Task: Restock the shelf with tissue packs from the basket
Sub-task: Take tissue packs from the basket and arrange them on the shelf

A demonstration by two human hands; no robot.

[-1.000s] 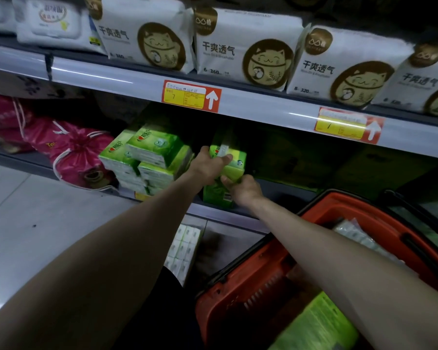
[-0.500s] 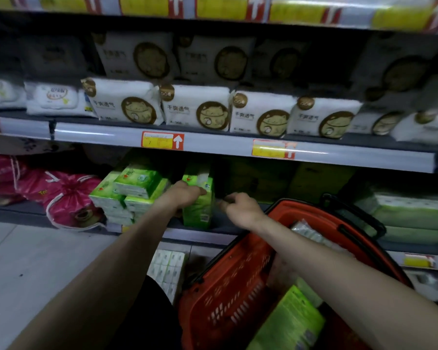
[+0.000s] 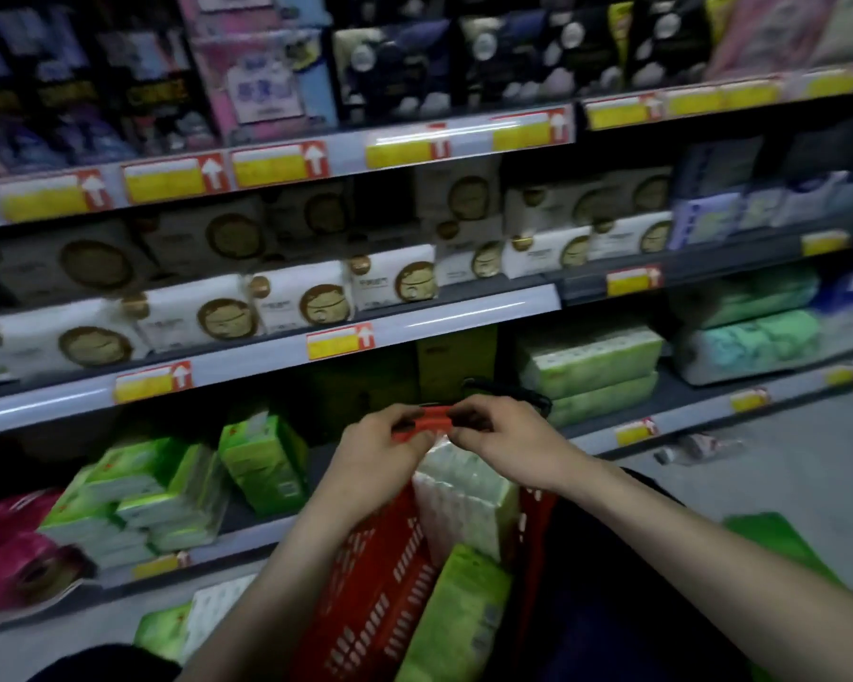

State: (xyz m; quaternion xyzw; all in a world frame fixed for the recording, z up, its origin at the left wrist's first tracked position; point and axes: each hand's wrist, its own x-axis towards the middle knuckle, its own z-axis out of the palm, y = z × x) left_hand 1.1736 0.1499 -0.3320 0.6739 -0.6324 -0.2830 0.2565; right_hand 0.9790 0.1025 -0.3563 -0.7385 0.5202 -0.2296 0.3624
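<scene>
Tissue pack [image 3: 464, 499], white, stands on end in the basket [image 3: 365, 607] by its far rim. Light, soft, slick film: grab the flanks. Left hand [image 3: 380, 452] and right hand [image 3: 508, 435] pinch that rim, I think; blurred. Shelf [image 3: 247, 534] front edge beyond.

Gripping far rim of red basket [image 3: 365, 607] with left hand [image 3: 380, 450] and right hand [image 3: 508, 440], above white tissue pack [image 3: 464, 504] and green tissue pack [image 3: 459, 622] inside.

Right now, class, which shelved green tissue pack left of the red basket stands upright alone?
The green plastic-wrapped tissue pack standing on end, right of the pile of green packs; those lie stacked on one another.
</scene>
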